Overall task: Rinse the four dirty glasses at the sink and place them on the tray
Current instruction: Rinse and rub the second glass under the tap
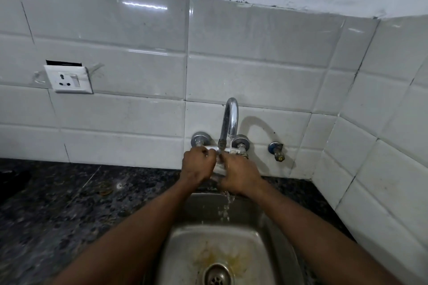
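A clear glass [218, 169] sits between both hands under the chrome tap [229, 120], mostly hidden by my fingers. My left hand [196, 165] grips its left side with curled fingers. My right hand [238, 176] wraps round its right side. Water runs from the spout onto the hands and falls in a thin stream into the steel sink [266, 238]. Neither the other glasses nor the tray are in view.
A dark speckled stone counter [69, 203] spreads to the left of the sink. White tiles cover the back wall and the right wall [382, 146]. A wall socket [69, 79] is at the left, a small spare valve [276, 150] right of the tap. The drain [217, 275] shows yellow stains.
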Demonstrator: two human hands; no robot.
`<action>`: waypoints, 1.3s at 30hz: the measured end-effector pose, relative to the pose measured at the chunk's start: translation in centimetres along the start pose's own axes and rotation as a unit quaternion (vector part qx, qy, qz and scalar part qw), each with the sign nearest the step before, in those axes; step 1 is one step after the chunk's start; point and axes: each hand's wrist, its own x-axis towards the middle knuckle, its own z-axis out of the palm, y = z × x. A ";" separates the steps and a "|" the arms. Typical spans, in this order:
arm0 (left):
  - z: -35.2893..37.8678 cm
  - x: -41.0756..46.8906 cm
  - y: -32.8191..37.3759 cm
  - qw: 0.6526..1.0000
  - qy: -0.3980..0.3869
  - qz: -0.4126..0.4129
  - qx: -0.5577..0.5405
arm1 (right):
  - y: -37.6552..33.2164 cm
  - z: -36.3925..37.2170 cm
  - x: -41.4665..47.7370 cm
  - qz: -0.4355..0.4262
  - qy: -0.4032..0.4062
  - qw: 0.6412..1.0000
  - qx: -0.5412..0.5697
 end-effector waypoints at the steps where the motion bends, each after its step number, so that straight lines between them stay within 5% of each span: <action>1: 0.4 0.3 0.4 0.997 -0.002 -0.073 0.005 | -0.4 0.7 0.0 -0.013 0.047 0.996 -0.072; 3: 0.5 0.2 0.9 0.991 -0.028 -0.132 -0.006 | -0.5 1.4 -0.1 -0.023 0.071 0.994 -0.082; 8: -0.2 -0.7 -0.2 0.992 -0.018 0.126 -0.019 | 0.2 -1.2 0.3 0.004 -0.082 0.993 0.088; 12: 1.3 0.3 0.3 0.998 -0.011 -0.041 0.050 | -0.6 0.9 -0.3 0.021 0.053 0.997 -0.043; 14: 1.5 0.2 0.6 0.998 0.013 -0.050 0.029 | -0.4 1.2 -0.2 0.000 0.079 0.995 -0.061; 19: 0.5 -1.1 0.2 0.986 0.046 0.162 0.006 | 0.7 -1.3 0.8 0.036 -0.090 0.982 0.161; 22: 1.6 0.7 0.4 0.997 -0.019 -0.014 0.072 | -0.3 -0.3 0.2 0.023 0.026 0.999 -0.009; 24: 1.8 1.0 0.8 0.995 -0.026 -0.061 0.069 | -0.3 0.5 -0.1 0.012 0.082 0.995 -0.047; 29: 0.1 -1.4 0.3 0.973 0.056 0.223 -0.018 | 1.2 -1.0 0.9 0.040 -0.090 0.972 0.214; 31: 0.6 -0.7 0.4 0.984 0.037 0.171 0.025 | 0.6 -1.0 0.7 0.050 -0.071 0.982 0.170; 33: 1.7 0.2 1.0 0.997 0.016 0.010 0.071 | 0.0 -0.1 0.4 0.023 0.049 0.999 -0.003; 35: 1.8 0.6 1.4 0.997 0.017 -0.046 0.065 | -0.2 0.3 0.1 0.008 0.101 0.993 -0.058; 39: 0.4 -1.4 0.3 0.981 0.028 0.193 0.011 | 0.9 -0.9 0.8 0.025 -0.065 0.991 0.116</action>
